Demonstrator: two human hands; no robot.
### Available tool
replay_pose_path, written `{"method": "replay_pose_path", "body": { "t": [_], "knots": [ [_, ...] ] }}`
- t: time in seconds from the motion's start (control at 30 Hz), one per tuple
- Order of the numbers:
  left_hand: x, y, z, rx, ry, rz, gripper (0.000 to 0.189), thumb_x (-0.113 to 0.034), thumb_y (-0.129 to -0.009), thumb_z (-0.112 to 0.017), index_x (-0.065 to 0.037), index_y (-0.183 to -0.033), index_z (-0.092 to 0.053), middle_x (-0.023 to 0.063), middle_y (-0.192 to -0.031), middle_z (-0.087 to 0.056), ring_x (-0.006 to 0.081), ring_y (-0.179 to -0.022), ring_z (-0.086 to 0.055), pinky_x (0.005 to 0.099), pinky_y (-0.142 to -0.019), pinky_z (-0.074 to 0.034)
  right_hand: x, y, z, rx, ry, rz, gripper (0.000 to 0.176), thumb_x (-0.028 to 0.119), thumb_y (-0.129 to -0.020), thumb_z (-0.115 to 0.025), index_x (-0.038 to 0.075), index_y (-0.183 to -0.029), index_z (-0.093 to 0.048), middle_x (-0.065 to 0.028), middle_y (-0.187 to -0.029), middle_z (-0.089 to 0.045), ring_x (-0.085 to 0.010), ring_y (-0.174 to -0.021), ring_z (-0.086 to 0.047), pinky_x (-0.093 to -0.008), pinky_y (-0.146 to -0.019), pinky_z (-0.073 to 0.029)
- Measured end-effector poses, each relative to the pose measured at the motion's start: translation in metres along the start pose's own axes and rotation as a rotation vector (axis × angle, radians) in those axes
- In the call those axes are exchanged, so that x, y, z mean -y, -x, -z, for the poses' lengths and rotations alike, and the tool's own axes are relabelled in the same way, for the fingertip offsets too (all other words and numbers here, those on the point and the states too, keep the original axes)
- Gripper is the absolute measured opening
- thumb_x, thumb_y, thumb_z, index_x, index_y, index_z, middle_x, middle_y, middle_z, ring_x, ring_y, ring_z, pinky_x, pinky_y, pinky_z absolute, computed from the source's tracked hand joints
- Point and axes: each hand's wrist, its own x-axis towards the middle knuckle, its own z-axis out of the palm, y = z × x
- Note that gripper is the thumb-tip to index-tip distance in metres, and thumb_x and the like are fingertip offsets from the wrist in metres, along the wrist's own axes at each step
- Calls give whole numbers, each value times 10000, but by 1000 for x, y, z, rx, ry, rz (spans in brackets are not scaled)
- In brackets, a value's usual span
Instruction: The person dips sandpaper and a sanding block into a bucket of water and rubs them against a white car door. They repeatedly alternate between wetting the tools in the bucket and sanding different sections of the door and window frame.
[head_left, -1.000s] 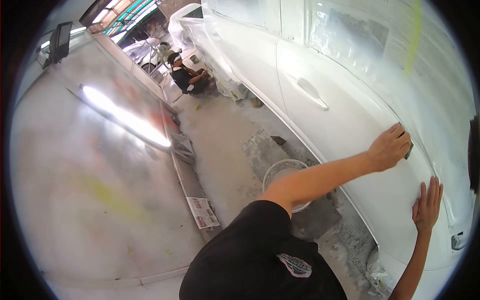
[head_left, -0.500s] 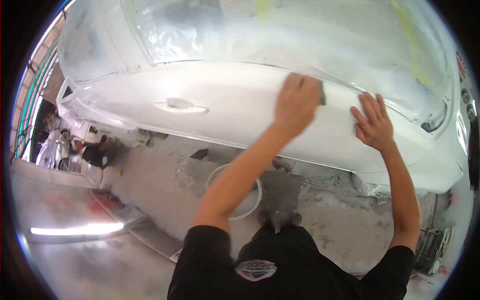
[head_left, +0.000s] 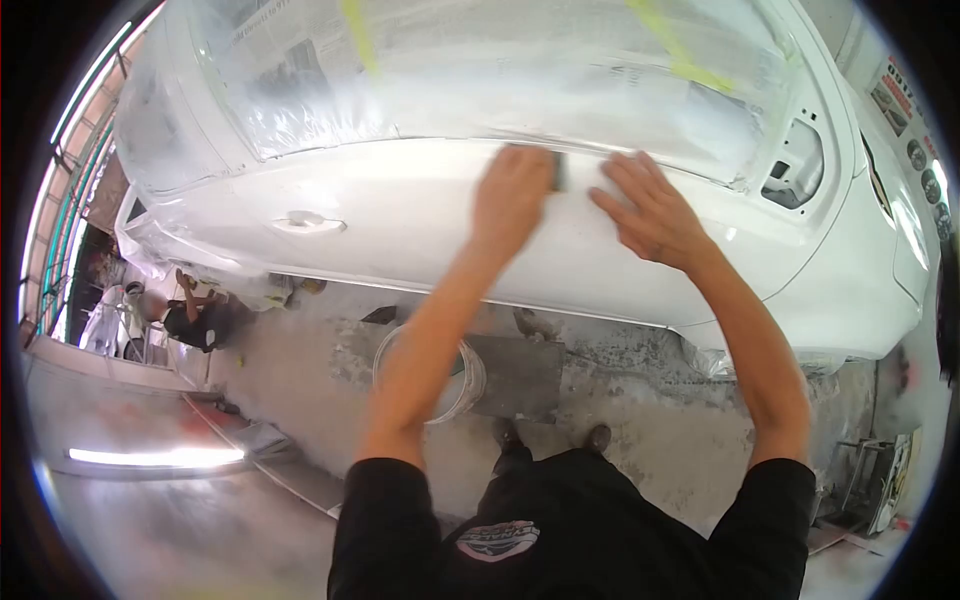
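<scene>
My left hand (head_left: 512, 200), blurred by motion, is closed around a dark sanding block (head_left: 558, 172). Only the block's right edge shows past the fingers; it presses on the upper part of a white car door panel (head_left: 410, 215), just below the window line. To its right, my right hand (head_left: 650, 212) is open, fingers spread, lying on the same white panel near the window edge. A door handle (head_left: 308, 220) sits farther left. Clear plastic sheeting (head_left: 310, 115) with yellow tape (head_left: 360, 38) covers the windows above.
A white bucket (head_left: 477, 385) stands on the floor below my left forearm, beside a dark floor patch (head_left: 520, 380). Another person (head_left: 195, 318) crouches at the far left. A metal frame (head_left: 865, 480) stands at lower right. A white panel (head_left: 150, 510) with a reflected light lies lower left.
My view has shifted toward the right along the car. My right hand has come nearer to my left hand, which still holds the sanding block against the panel.
</scene>
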Motion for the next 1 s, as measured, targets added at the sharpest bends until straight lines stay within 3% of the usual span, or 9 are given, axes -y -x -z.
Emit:
{"method": "replay_pose_path", "body": {
  "t": [0.1, 0.23, 0.37, 0.43, 0.6, 0.7, 0.8, 0.87, 1.0],
  "knots": [
    [69, 12, 48, 93, -180, 101, 327, 58, -771, -612, -47, -1067, -701, 82, -1054, -674, 307, -993, -630, 402, -818, -551, -29, 93, 16, -91, 97, -128, 607, 53, -770, -685, 82, -1371, -602, -213, -1439, -547, -376, -1410, -466, -546, -1236, -311],
    [25, 9, 15, -38, -167, 92, 443, 106, -682, -588, -51, -1081, -700, 96, -1021, -676, 301, -969, -641, 409, -782, -558, -63, 198, 30, -131, 119, -335, 646, 25, -805, -672, 80, -1438, -556, -236, -1537, -449, -437, -1431, -419, -583, -1207, -314],
    [-123, -35, -46, -53, 24, 40, 251, -2, -755, -601, -60, -993, -654, 108, -993, -644, 316, -965, -624, 433, -818, -525, -75, 206, 8, -210, 85, -330, 665, 45, -831, -675, 86, -1474, -512, -230, -1579, -392, -434, -1461, -378, -596, -1212, -281],
    [-102, -33, -38, -44, 61, -96, 252, -17, -781, -602, -58, -1022, -663, 104, -992, -650, 322, -961, -620, 429, -825, -527, -76, 214, 15, -140, 63, -316, 676, 56, -834, -678, 88, -1485, -498, -229, -1590, -377, -428, -1472, -364, -598, -1213, -270],
    [9, -7, 24, 112, -233, 44, 389, 58, -758, -620, -29, -1130, -687, 109, -1049, -676, 317, -975, -626, 406, -858, -529, -108, 247, 31, -103, 74, -251, 640, 126, -845, -689, 116, -1466, -537, -202, -1557, -447, -389, -1454, -417, -591, -1210, -283],
    [-28, -6, 1, 137, -392, 241, 514, 107, -730, -591, -52, -1208, -695, 109, -1089, -682, 335, -998, -638, 448, -885, -534, -104, 240, 15, -225, 154, -265, 638, 223, -857, -693, 149, -1472, -539, -196, -1555, -452, -374, -1458, -418, -583, -1210, -288],
    [-124, -20, -73, -110, -93, -25, 446, 72, -729, -559, -15, -1152, -670, 125, -1107, -667, 351, -1025, -608, 452, -873, -519, -103, 243, 13, -200, 172, -282, 642, 274, -864, -690, 172, -1479, -537, -192, -1565, -444, -363, -1467, -410, -573, -1216, -280],
    [-172, -44, -75, 1, -7, 73, 387, 30, -753, -597, -27, -1125, -688, 127, -1128, -691, 358, -1038, -639, 468, -919, -525, -108, 243, 19, -177, 164, -268, 645, 262, -860, -694, 173, -1480, -537, -191, -1566, -443, -359, -1471, -406, -570, -1220, -271],
    [-79, -20, -26, 73, -42, -32, 421, 48, -768, -610, -30, -1171, -704, 114, -1103, -693, 338, -1023, -635, 443, -925, -531, -107, 244, 19, -176, 119, -266, 667, 248, -836, -711, 183, -1479, -543, -187, -1571, -443, -346, -1480, -400, -568, -1228, -254]
  ]
}}
